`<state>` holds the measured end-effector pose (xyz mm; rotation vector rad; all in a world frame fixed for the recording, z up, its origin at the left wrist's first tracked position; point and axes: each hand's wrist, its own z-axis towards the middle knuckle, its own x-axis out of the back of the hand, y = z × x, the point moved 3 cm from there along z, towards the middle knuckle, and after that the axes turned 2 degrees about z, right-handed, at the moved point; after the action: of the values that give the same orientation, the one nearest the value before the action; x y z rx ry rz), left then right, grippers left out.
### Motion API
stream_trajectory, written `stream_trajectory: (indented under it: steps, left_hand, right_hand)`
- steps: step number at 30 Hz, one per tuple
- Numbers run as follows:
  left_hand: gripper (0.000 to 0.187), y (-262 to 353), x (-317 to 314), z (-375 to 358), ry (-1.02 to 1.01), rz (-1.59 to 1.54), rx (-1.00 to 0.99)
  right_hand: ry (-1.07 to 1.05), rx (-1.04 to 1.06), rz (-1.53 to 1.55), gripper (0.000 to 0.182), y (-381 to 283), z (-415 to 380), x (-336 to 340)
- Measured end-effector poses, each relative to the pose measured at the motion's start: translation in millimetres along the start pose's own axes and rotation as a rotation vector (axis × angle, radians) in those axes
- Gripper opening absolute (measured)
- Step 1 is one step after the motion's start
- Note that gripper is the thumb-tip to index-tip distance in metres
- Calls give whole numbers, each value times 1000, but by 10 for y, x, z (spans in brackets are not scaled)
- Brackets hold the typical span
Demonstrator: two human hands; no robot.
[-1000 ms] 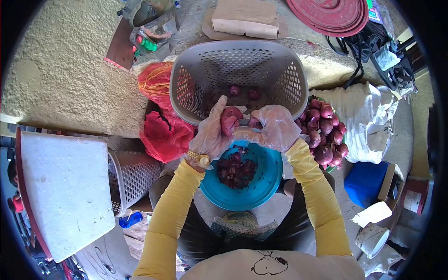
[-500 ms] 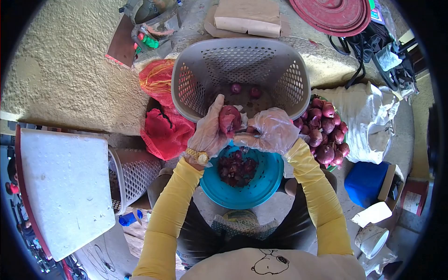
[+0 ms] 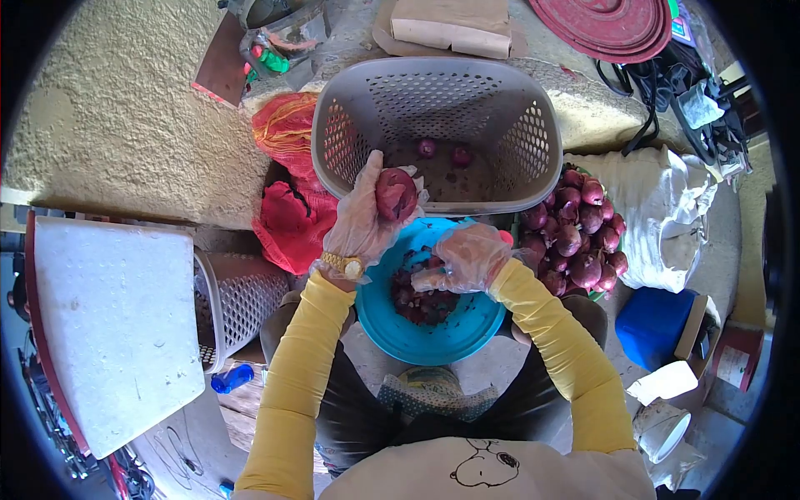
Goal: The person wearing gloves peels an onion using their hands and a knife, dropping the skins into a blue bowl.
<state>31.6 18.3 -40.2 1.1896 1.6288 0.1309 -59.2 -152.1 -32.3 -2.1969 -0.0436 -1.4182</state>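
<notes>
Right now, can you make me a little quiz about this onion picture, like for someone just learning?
1. True or false: the left hand holds a red onion.
2. What lies in the grey basket? A) two onions B) a knife C) bread
3. Fill in: the right hand is over the ____ bowl.

Key: 1 true; 2 A; 3 blue.

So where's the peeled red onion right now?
In the head view, the peeled red onion sits in the gloved left hand, above the turquoise bowl, beside the grey basket.
</notes>
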Motion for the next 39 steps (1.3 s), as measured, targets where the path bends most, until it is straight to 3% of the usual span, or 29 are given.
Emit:
stream_trajectory:
  steps: [2, 7, 16, 19, 22, 24, 29, 31, 36, 39]
  left_hand:
    - [59, 4, -22, -18, 6, -165, 104]
    - [58, 32, -129, -86, 87, -73, 53]
    - [53, 72, -174, -98, 52, -84, -13]
    - [50, 106, -239, -154, 85, -85, -32]
    - [49, 113, -220, -158, 43, -17, 50]
    - [49, 76, -208, -129, 1, 49, 128]
    - [52, -59, -225, -105, -120, 61, 244]
    - [53, -77, -310, -132, -105, 92, 240]
    - [54, -63, -334, -150, -35, 150, 213]
    - [55, -64, -327, -137, -109, 187, 241]
  right_hand:
    - [-3, -44, -27, 73, -16, 33, -39]
    - [-21, -143, -98, 64, -40, 64, -15]
    - [69, 55, 25, 63, -3, -22, 174]
    - [174, 180, 181, 66, 15, -31, 406]
    - [277, 88, 249, 71, 72, -52, 664]
    - [473, 21, 287, 76, 131, -81, 774]
    - [525, 33, 257, 76, 150, -110, 773]
    - [694, 143, 147, 76, 160, -124, 715]
    - [659, 137, 144, 73, 156, -137, 692]
    - [590, 107, 197, 72, 119, -138, 742]
